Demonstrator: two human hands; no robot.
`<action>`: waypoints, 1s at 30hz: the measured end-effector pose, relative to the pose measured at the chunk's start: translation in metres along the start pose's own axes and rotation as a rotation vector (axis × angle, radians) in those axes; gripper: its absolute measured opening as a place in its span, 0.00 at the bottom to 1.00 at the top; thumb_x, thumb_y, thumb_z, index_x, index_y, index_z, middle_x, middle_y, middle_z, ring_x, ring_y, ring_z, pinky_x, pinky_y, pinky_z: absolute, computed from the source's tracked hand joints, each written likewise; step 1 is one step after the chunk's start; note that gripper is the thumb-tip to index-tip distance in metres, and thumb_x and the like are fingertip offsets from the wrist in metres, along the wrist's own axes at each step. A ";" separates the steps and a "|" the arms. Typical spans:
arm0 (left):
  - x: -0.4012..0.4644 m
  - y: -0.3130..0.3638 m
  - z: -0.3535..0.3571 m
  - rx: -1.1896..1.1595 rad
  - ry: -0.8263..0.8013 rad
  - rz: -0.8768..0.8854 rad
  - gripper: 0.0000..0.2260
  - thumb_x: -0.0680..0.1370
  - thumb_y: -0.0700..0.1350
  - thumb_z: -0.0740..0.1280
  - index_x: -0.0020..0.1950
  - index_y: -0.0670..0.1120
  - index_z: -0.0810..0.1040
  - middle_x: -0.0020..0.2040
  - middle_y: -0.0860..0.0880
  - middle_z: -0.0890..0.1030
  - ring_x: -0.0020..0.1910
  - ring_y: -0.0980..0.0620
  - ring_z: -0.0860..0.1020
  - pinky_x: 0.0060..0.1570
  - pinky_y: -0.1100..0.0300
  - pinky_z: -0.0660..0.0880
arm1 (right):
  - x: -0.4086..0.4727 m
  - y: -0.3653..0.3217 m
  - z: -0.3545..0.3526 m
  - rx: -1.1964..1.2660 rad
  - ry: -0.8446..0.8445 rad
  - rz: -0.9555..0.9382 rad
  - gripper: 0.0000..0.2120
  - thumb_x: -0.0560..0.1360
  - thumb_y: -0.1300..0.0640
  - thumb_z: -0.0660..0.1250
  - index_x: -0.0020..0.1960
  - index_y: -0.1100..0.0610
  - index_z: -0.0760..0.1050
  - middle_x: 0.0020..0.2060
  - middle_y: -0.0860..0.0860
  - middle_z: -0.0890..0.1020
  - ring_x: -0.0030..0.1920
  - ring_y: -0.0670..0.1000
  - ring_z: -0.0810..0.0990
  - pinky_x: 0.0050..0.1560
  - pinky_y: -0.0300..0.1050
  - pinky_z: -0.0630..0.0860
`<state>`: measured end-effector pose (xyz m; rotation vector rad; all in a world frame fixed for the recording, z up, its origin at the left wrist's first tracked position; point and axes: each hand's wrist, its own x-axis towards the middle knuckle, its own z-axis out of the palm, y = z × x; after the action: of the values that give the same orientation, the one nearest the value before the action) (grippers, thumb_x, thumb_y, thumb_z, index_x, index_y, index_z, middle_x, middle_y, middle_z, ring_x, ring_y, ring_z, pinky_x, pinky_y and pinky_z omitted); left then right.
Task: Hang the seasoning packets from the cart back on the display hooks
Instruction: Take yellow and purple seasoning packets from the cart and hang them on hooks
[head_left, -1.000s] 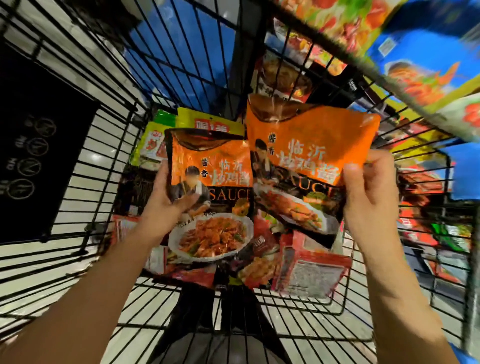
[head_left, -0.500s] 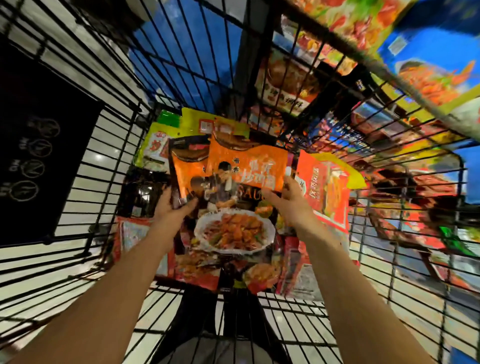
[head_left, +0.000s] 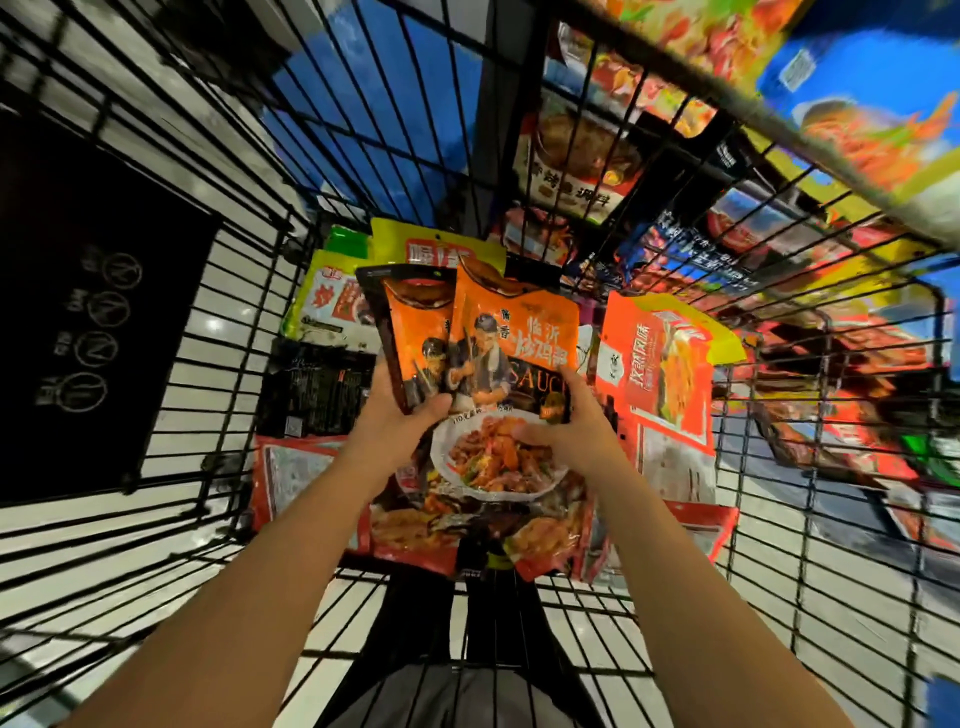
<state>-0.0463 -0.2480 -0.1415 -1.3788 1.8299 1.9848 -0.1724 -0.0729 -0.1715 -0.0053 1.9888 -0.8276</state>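
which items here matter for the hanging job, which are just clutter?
Job:
- two orange sauce packets, overlapped, left hand and right hand gripping them
- upright orange-red packet in the cart
- yellow-green packets behind
- black wire cart

Clutter:
- black sign panel on cart's left wall
- blue box on the shelf

Both forearms are bare from the frame's lower edge up to the wrists, with no sleeve, watch, bracelet or ring in sight. The left hand (head_left: 400, 415) and the right hand (head_left: 571, 431) wear no gloves. At six o'clock, seen through the wire, the person wears a grey garment above dark trousers.
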 end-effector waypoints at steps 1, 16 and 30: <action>-0.002 0.003 0.000 0.015 -0.001 0.018 0.35 0.79 0.40 0.69 0.80 0.54 0.55 0.69 0.53 0.72 0.68 0.52 0.70 0.70 0.51 0.65 | -0.005 -0.001 -0.001 0.019 -0.005 0.000 0.50 0.68 0.50 0.79 0.79 0.43 0.51 0.78 0.47 0.58 0.75 0.55 0.62 0.69 0.61 0.68; -0.133 0.089 -0.025 -0.256 0.046 0.165 0.44 0.64 0.54 0.75 0.78 0.53 0.62 0.73 0.49 0.72 0.71 0.47 0.71 0.71 0.43 0.65 | -0.192 -0.040 -0.049 0.334 0.320 -0.404 0.41 0.70 0.50 0.77 0.77 0.45 0.59 0.67 0.37 0.72 0.67 0.41 0.73 0.66 0.41 0.71; -0.250 0.216 0.049 -0.412 -0.133 0.581 0.29 0.81 0.42 0.63 0.78 0.55 0.54 0.56 0.70 0.61 0.40 0.71 0.71 0.37 0.79 0.66 | -0.330 -0.079 -0.140 0.748 0.648 -0.648 0.29 0.72 0.70 0.70 0.69 0.52 0.70 0.58 0.45 0.79 0.56 0.40 0.80 0.48 0.36 0.80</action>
<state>-0.0610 -0.1457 0.1765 -0.7946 1.9959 2.7845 -0.1243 0.0497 0.1714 0.0619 2.1406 -2.1804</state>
